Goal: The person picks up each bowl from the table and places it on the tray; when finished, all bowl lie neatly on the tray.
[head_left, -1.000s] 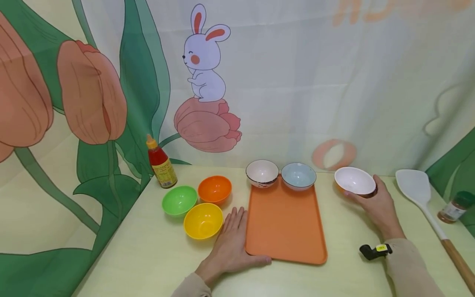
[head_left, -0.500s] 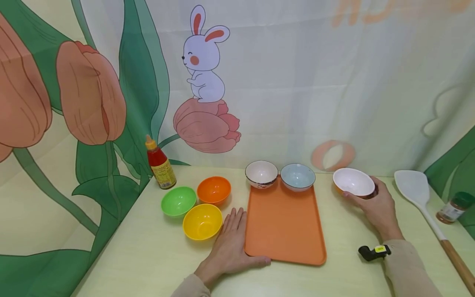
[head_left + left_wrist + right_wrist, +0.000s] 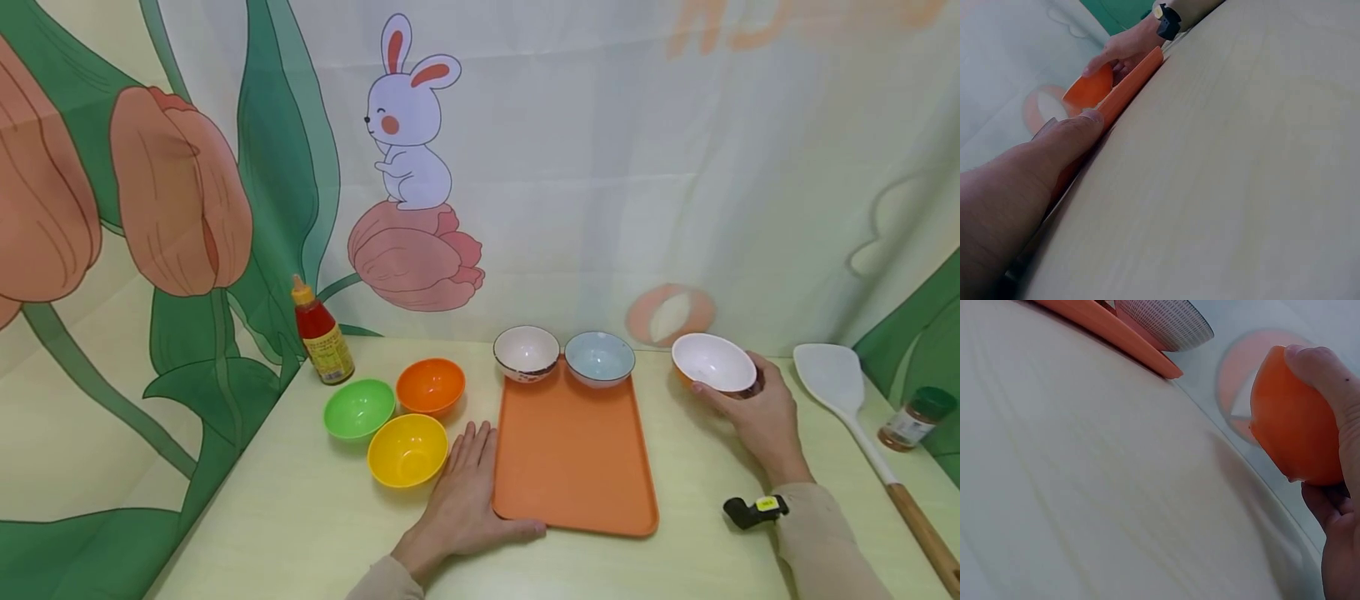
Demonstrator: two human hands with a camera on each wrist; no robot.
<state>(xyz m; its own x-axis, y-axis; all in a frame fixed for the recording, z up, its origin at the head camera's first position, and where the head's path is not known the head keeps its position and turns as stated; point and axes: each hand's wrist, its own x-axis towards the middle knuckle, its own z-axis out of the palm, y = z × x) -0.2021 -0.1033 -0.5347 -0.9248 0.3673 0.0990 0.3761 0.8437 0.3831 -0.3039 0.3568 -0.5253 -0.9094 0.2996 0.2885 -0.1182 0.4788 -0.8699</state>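
Note:
My right hand (image 3: 765,417) grips a bowl (image 3: 714,363), white inside and orange outside, at the right of the tray. The thumb is on its near side and the other fingers are behind, partly hidden. In the right wrist view the orange bowl (image 3: 1297,419) appears raised off the table, its shadow below. My left hand (image 3: 465,500) lies with straight fingers along the left edge of an orange tray (image 3: 573,458), thumb at its front edge. On the tray's far end stand a white speckled bowl (image 3: 527,353) and a light blue bowl (image 3: 599,359), side by side.
Green (image 3: 359,409), orange (image 3: 431,387) and yellow (image 3: 408,451) bowls cluster left of my left hand. A red sauce bottle (image 3: 323,337) stands behind them. At the right lie a white spatula (image 3: 832,379) with a wooden handle and a green-capped jar (image 3: 917,419). A printed curtain backs the table.

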